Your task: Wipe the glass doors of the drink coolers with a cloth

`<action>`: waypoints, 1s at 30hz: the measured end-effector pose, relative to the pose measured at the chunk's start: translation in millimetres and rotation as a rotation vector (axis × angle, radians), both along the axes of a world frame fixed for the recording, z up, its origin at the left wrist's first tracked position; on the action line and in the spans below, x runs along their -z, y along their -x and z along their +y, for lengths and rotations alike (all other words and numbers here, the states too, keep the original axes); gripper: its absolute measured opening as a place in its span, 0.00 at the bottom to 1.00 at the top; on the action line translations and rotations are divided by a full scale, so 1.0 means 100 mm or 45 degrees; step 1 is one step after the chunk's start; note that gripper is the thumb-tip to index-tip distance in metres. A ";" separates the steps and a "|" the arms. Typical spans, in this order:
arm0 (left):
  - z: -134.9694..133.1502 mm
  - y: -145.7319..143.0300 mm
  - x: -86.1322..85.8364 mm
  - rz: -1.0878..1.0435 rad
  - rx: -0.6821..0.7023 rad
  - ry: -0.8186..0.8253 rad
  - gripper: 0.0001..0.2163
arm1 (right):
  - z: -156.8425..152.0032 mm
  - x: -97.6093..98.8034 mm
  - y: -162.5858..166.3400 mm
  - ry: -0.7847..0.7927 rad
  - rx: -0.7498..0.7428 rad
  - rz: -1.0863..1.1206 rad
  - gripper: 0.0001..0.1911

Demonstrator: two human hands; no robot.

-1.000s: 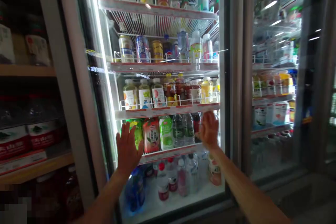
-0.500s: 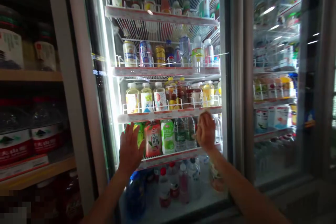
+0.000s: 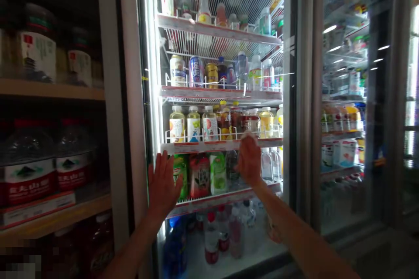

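Observation:
My left hand lies flat on the glass door of a lit drinks fridge, fingers spread and pointing up, in front of a green bottle. My right hand presses on the same glass further right, level with the water bottles. Its fingers are bunched together, and a small pale thing shows at their tips; I cannot make out what it is. Behind the glass, wire shelves carry rows of juice bottles, cans and water.
A wooden shelf unit at the left holds large water jugs with red labels. A second glass-door fridge stands at the right, dim and reflective. The grey door frame runs between the shelf unit and the fridge.
My right hand has slid left and slightly up across the glass and its fingers have drawn together. My left hand stays flat in place. The view has shifted so the fridge sits further right.

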State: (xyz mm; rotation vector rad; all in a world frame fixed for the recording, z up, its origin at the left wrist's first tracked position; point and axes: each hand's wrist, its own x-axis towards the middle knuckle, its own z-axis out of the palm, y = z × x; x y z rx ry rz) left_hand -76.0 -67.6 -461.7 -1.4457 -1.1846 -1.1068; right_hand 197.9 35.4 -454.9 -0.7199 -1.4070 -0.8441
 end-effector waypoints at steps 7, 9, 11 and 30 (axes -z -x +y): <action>0.03 0.01 0.00 0.031 -0.023 0.005 0.26 | -0.04 -0.18 0.20 -0.030 -0.044 0.279 0.31; 0.02 0.00 -0.02 0.029 -0.042 0.018 0.26 | -0.22 -0.09 0.64 -0.039 -0.138 -0.132 0.33; 0.00 0.00 -0.07 0.025 -0.053 0.022 0.27 | -0.29 0.00 0.77 -0.029 -0.167 -0.433 0.33; 0.38 -0.65 -0.55 0.239 -0.033 -0.134 0.29 | 0.24 -0.41 -0.64 -0.074 0.035 0.097 0.28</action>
